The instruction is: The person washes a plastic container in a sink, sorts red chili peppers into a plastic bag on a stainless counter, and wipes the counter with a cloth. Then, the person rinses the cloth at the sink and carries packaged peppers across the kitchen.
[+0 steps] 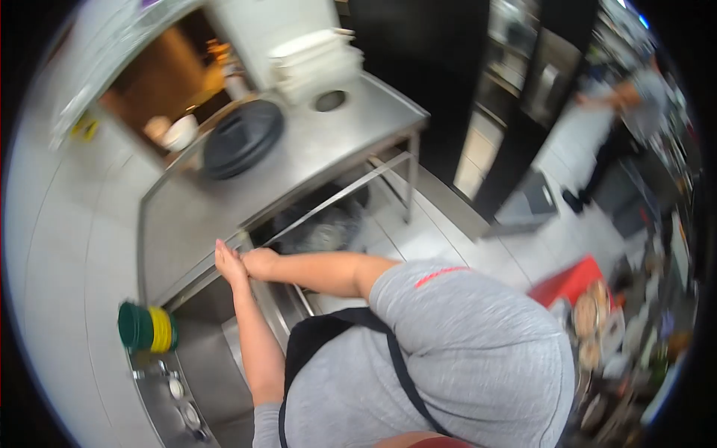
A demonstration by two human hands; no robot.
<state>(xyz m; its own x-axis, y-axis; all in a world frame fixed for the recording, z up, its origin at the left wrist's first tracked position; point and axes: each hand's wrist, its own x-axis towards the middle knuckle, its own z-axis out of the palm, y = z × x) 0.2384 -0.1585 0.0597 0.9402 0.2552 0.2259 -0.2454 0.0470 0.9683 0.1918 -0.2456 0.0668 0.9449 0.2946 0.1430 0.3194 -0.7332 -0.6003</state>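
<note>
Over the metal sink (202,336), by its upper rim, my two hands come together. My left hand (230,264) has its fingers stretched out, with the tips pointing away from me. Right against its palm side is my right hand (260,263), its fingers curled. Blur and overlap hide whether anything lies between them.
A steel table (321,145) adjoins the sink, bearing a black round lid (244,140) and stacked white containers (314,60). A green and yellow container (148,327) stands beside the faucet (162,368). Another person (642,101) is at the far right. Below the table sits a dark plastic-lined bin (321,224).
</note>
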